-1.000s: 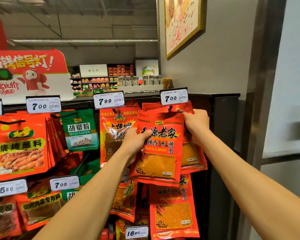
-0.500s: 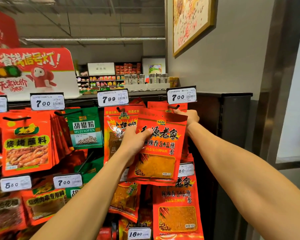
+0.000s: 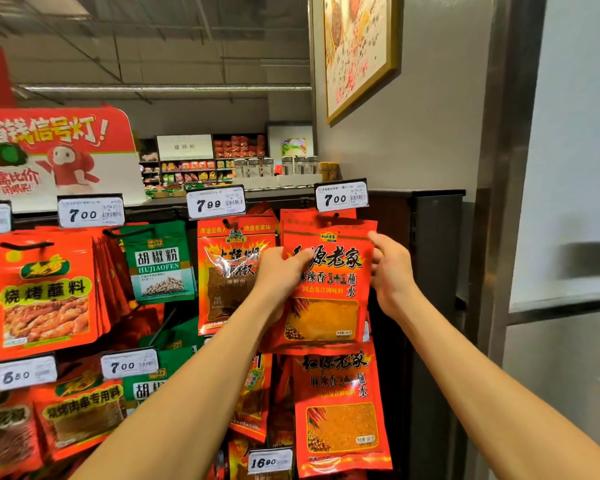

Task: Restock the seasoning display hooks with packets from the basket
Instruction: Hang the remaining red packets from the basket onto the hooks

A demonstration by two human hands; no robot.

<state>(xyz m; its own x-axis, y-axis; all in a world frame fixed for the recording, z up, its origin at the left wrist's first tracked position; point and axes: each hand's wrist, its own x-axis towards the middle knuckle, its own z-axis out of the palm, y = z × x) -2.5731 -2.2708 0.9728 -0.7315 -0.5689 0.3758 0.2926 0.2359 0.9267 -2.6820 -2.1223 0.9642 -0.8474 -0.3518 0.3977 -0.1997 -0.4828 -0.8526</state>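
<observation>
While we face the hook display, the far left of it carries a thick stack of red barbecue dip packets (image 3: 45,292) hanging on a black hook, under a white price tag reading 7.00 (image 3: 90,213). Above and behind them stands a red and white promotional sign (image 3: 54,150) with a red cartoon figure. Just to the right hang green pepper powder packets (image 3: 160,263), and next to those a red chili packet (image 3: 229,271) sits below a tag marked 7.99 (image 3: 216,203).

Our left hand (image 3: 279,277) reaches up in front of that chili packet and grips the left edge of the red seasoning packet (image 3: 328,282), thumb on the printed front and fingers curled out of sight behind. This packet is held flat and upright against the rightmost column, its top edge just under the 7.00 tag (image 3: 341,196), in front of matching packets already hanging there. We cannot tell whether its hole is over the hook.

Our right hand (image 3: 392,271) is at the packet's right edge, near the upper corner, fingers loosely curled, fingertips touching the edge. A second row of the same packets (image 3: 340,410) hangs directly below. Further right stands the dark end panel (image 3: 433,271) of the rack, then a grey wall with a framed picture (image 3: 357,46) above.
</observation>
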